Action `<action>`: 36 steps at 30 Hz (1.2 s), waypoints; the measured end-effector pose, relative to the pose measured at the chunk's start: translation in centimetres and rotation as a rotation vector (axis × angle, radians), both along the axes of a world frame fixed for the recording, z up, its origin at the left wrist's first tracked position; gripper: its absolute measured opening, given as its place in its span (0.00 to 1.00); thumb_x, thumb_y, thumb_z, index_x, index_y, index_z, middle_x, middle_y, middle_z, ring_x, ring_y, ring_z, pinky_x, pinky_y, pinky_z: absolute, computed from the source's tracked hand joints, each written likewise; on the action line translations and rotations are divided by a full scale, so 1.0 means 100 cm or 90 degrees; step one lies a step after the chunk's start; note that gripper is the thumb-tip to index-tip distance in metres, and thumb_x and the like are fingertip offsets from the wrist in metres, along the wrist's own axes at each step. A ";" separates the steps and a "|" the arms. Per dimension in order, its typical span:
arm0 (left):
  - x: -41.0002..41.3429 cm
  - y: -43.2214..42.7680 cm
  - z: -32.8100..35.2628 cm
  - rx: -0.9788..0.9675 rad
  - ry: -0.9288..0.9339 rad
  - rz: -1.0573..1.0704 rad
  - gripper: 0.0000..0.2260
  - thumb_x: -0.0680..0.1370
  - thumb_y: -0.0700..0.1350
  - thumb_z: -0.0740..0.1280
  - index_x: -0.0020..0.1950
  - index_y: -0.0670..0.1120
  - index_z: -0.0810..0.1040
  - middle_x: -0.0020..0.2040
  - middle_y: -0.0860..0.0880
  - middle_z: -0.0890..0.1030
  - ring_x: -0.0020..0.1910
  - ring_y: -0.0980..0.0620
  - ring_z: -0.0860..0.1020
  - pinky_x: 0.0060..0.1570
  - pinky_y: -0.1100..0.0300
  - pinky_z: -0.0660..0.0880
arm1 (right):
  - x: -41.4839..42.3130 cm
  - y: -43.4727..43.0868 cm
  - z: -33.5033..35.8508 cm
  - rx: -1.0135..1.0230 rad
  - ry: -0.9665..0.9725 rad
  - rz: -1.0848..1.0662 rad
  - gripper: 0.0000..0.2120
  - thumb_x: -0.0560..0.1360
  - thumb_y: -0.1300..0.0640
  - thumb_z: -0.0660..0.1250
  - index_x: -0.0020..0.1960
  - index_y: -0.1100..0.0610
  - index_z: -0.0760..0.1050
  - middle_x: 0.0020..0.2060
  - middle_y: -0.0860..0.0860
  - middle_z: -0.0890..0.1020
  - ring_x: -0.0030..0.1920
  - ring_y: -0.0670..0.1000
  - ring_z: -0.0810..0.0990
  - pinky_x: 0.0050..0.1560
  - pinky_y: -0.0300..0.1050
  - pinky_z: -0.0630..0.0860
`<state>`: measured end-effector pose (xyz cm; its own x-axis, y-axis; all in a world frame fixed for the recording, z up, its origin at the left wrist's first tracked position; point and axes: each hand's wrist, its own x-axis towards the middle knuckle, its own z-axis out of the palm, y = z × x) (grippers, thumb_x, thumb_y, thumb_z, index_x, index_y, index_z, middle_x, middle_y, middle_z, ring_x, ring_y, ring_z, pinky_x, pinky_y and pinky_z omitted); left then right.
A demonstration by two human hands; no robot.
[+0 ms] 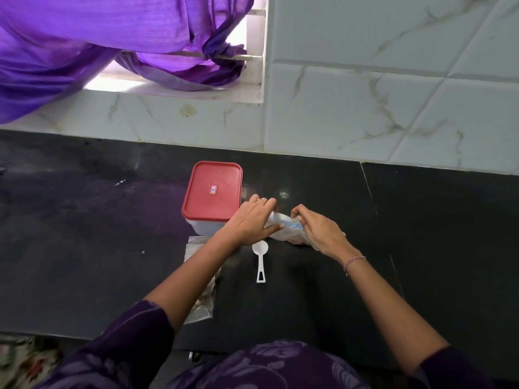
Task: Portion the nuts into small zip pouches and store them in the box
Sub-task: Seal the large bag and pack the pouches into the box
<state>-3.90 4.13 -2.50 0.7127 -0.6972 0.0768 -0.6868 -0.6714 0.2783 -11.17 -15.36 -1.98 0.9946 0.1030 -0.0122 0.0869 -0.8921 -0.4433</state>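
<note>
- I see left hand (pixel 254 220) and right hand (pixel 318 230) both pinching the zip pouch (pixel 286 230), mid counter (pixel 323 304).
- Box (pixel 212 190) at pouch's 10 o'clock, red lid on; lid sticker unreadable.
- White spoon (pixel 259 259) at 6 o'clock.
- Nut bag (pixel 202 300) at 7.

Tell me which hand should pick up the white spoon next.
Left, probably. The spoon lies just on the near side of the left hand, its bowl beside that wrist. The right hand sits farther off, fingers curled on the bag, and could hold it steady.
</note>
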 end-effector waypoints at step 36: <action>-0.003 -0.019 -0.029 0.192 -0.094 -0.054 0.13 0.82 0.48 0.55 0.57 0.46 0.77 0.57 0.46 0.73 0.58 0.46 0.69 0.52 0.52 0.66 | 0.010 0.001 -0.052 0.036 0.041 -0.091 0.13 0.79 0.48 0.60 0.50 0.55 0.79 0.48 0.46 0.70 0.48 0.48 0.73 0.54 0.49 0.74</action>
<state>-4.24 2.27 -5.37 0.6484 -0.7600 -0.0442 -0.7613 -0.6477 -0.0306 -10.14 -15.23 -7.19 0.9965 -0.0376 -0.0742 -0.0694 -0.8672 -0.4931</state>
